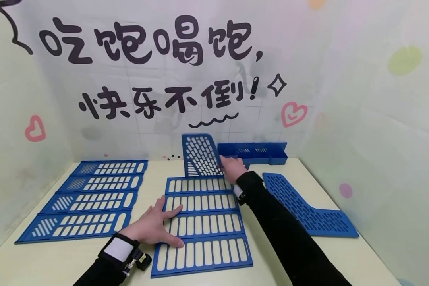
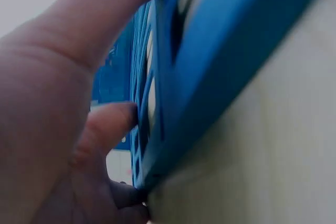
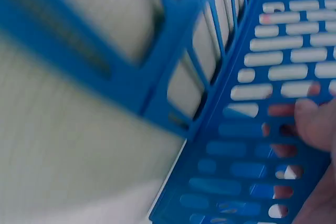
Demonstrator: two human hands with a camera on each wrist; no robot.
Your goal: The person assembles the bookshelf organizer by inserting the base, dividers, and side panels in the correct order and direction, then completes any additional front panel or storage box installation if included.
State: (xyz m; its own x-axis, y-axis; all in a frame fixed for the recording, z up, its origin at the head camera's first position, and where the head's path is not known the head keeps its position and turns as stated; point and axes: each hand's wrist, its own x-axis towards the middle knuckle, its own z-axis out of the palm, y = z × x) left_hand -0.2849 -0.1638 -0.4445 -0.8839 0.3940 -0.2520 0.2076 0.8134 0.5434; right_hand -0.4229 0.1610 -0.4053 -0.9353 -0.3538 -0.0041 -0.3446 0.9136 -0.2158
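A blue slotted panel (image 1: 207, 238) of several joined sections lies flat on the table in the middle. My left hand (image 1: 153, 226) rests on its left side, fingers and thumb spread across the slots. Up close in the left wrist view, the fingers touch the edge of that slotted panel (image 2: 184, 108). At its far end a blue perforated side panel (image 1: 201, 157) stands upright. My right hand (image 1: 233, 170) grips the right edge of this panel. In the right wrist view, the thumb presses one face of the perforated panel (image 3: 231, 129), and fingers show through its holes behind.
On the left lies another blue jointed panel (image 1: 89, 194) with slots and hatched ends. A blue compartment tray (image 1: 252, 153) stands at the back right. An L-shaped perforated panel (image 1: 304, 210) lies right of my right arm. Printed walls (image 1: 371, 139) enclose the table (image 1: 93, 258).
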